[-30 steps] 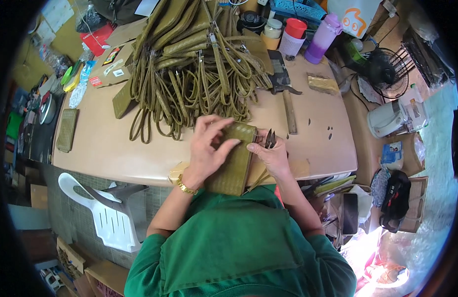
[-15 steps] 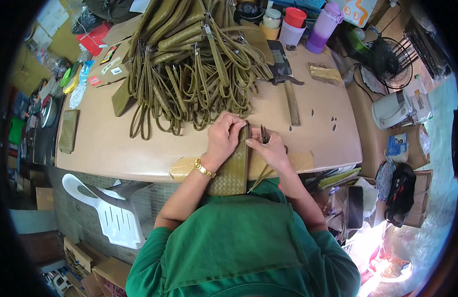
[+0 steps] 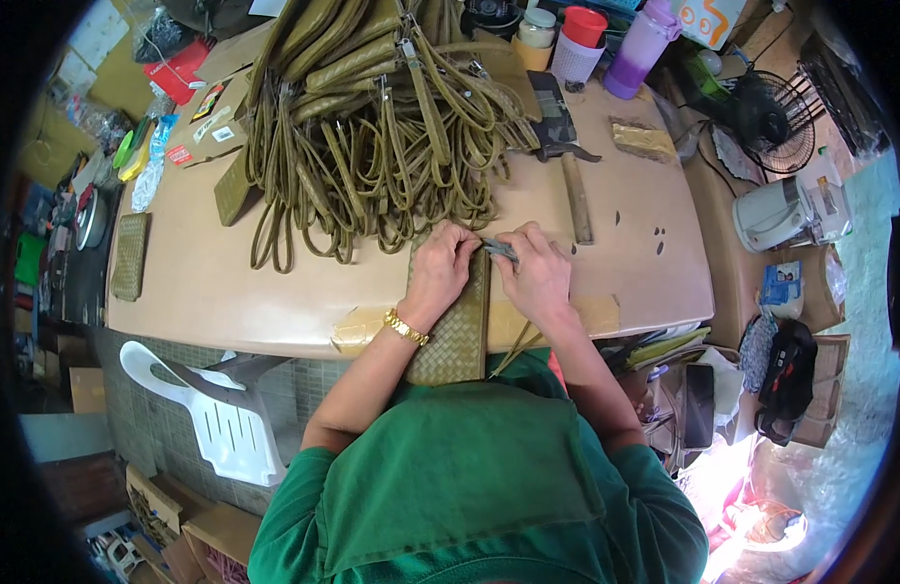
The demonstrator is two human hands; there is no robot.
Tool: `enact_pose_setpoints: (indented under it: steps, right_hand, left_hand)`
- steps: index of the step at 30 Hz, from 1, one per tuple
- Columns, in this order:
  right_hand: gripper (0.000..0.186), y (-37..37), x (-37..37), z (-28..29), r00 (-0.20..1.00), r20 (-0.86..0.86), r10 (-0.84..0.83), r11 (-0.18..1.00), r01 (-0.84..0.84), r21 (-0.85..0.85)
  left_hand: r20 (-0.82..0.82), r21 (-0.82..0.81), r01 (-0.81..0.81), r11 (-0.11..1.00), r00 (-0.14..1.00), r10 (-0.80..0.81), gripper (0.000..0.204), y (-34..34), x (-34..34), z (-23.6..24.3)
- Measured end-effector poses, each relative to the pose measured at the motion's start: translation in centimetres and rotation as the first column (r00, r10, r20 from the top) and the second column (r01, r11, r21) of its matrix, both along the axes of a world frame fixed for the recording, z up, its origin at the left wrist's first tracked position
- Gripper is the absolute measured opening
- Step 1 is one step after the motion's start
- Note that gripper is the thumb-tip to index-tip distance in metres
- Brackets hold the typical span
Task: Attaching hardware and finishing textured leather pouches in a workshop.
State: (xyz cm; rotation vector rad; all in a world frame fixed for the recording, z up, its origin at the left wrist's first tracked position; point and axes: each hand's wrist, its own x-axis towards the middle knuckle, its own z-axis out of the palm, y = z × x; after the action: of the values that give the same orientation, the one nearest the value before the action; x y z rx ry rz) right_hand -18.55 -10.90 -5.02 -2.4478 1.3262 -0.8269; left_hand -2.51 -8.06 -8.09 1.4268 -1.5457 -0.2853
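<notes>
An olive woven leather pouch (image 3: pixel 450 346) lies upright before me over the table's front edge, against my green apron. My left hand (image 3: pixel 442 265) pinches its upper end, thumb and fingers closed near the top right corner. My right hand (image 3: pixel 531 274) grips small dark snips (image 3: pixel 501 249), their blades at that corner, close to my left fingertips. Thin olive strips (image 3: pixel 513 352) hang beside the pouch on the right. Just beyond my hands is a large heap of olive woven pieces with looped straps (image 3: pixel 362 136).
The tan table (image 3: pixel 178 292) also holds another pouch (image 3: pixel 131 255), a flat stick (image 3: pixel 576 200), cardboard (image 3: pixel 216 127) and cups (image 3: pixel 581 29). A white plastic chair (image 3: pixel 236 438) stands below at left. A fan (image 3: pixel 771 122) and phone (image 3: pixel 698 399) are at right.
My left hand has moved rightward and closed on the pouch's upper end. The snips in my right hand have turned from pointing upward to pointing left, onto the pouch's corner.
</notes>
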Motion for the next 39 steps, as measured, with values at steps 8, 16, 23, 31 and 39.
enact_pose_setpoints:
  steps: [8, 16, 23, 31, 39]
  right_hand:
    - [0.031, -0.1, 0.3, 0.6, 0.992, 0.112, -0.060, 0.959, 0.026, 0.283]
    - [0.038, 1.2, -1.0, 4.5, 0.864, 0.493, -0.097, 0.856, -0.180, 0.484]
    - [0.031, 2.9, -0.6, 7.2, 0.987, 0.150, 0.062, 0.996, -0.070, 0.050]
    - [0.029, 3.2, 0.2, 7.8, 0.994, -0.077, 0.082, 0.978, -0.095, -0.187]
    - [0.028, 3.4, -0.6, 7.9, 0.999, -0.012, 0.034, 0.978, -0.036, -0.204]
  left_hand:
    - [-0.170, 0.089, 0.021, 0.996, 0.986, -0.006, 0.006, 0.4, 0.9, -1.2]
    - [-0.781, -0.019, 0.165, 0.986, 0.614, -0.117, 0.011, 3.6, 0.0, 1.6]
    - [-0.829, 0.025, 0.190, 0.981, 0.553, -0.086, 0.011, 4.2, -0.4, 2.4]
    - [-0.605, -0.070, 0.105, 0.992, 0.786, -0.126, 0.013, 4.4, -1.2, 2.9]
    - [-0.716, -0.046, 0.157, 0.987, 0.684, -0.142, 0.012, 5.0, -1.7, 3.4]
